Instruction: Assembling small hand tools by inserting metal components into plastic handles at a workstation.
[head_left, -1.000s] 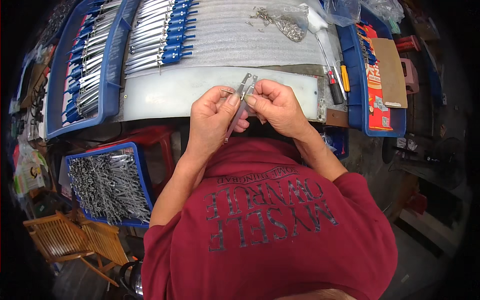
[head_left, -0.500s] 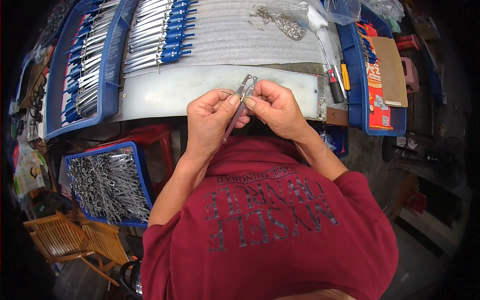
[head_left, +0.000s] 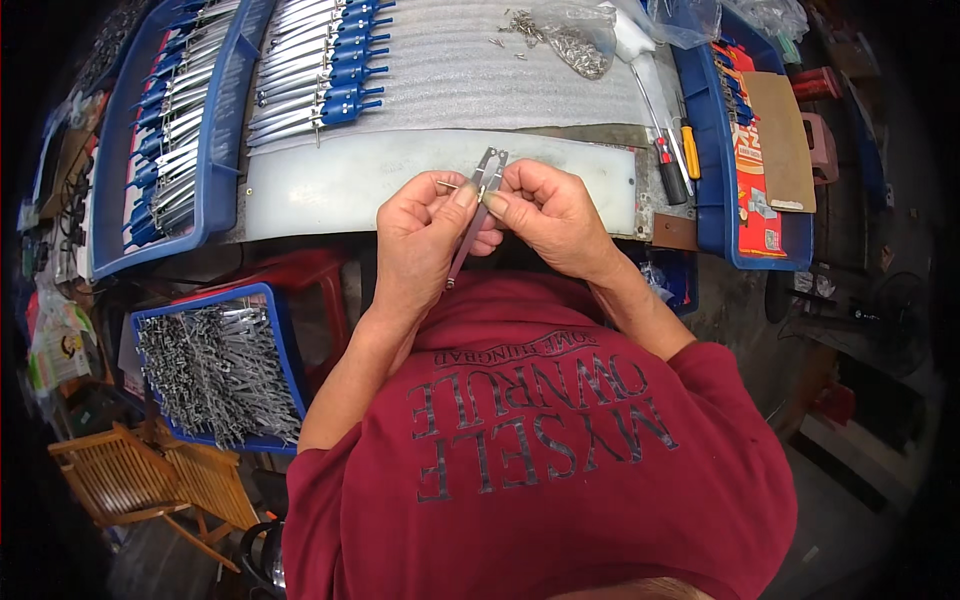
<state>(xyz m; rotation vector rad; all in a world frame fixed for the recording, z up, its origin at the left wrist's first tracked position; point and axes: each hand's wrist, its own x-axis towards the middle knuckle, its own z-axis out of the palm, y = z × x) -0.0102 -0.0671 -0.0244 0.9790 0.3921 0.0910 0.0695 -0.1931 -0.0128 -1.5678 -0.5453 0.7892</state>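
Note:
Over the near edge of the white board (head_left: 330, 190), both hands meet at a slim metal linkage (head_left: 463, 252) made of narrow strips. My left hand (head_left: 415, 235) is closed around it, thumb on top. My right hand (head_left: 560, 220) pinches it from the other side, thumb and forefinger almost touching the left thumb. Two strip ends stick up side by side above the fingers, and one long end points down toward my shirt. A thin pin (head_left: 446, 184) pokes out by the left forefinger. Fingers hide the joint in the middle.
Blue-handled metal pieces (head_left: 345, 105) lie in a row at the back left, beside a blue tray (head_left: 215, 150) of similar ones. Small pins (head_left: 580, 52) spill from a plastic bag. Screwdrivers (head_left: 689, 150) lie right. A blue crate (head_left: 285, 345) of metal parts stands lower left.
The upper ends of the linkage have shifted slightly left. Both hands keep their hold in nearly the same place.

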